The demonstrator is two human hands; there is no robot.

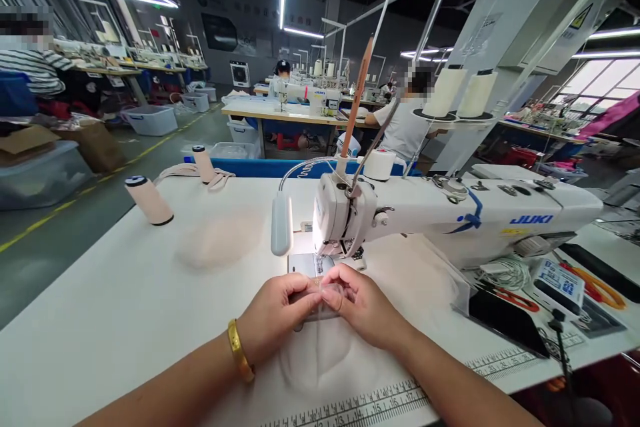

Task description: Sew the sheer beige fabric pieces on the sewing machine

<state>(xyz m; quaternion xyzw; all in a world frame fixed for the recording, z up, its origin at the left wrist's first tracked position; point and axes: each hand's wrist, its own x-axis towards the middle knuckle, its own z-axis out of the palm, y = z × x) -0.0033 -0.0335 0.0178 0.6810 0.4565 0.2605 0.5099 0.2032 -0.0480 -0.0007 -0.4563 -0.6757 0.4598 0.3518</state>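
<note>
Thin, sheer whitish fabric [320, 347] is pinched between the fingers of my left hand [280, 303] and my right hand [363, 303]. The two hands nearly meet, thumbs side by side, just in front of the needle area of a white sewing machine [345, 213]. Part of the fabric hangs down toward me over the table, with a seam-like line down its middle. A metal needle plate [300, 263] lies right beyond my fingertips, lit by a small lamp [282, 223]. What exactly lies under the fingertips is hidden.
Pale sheer pieces [223, 237] lie on the white table [100, 293] at left, near two thread cones [149, 201]. At right are a dark phone-like slab [505, 320], orange-handled scissors [517, 299] and a control box [557, 287]. A printed ruler [370, 407] runs along the front. Other people sit at machines beyond.
</note>
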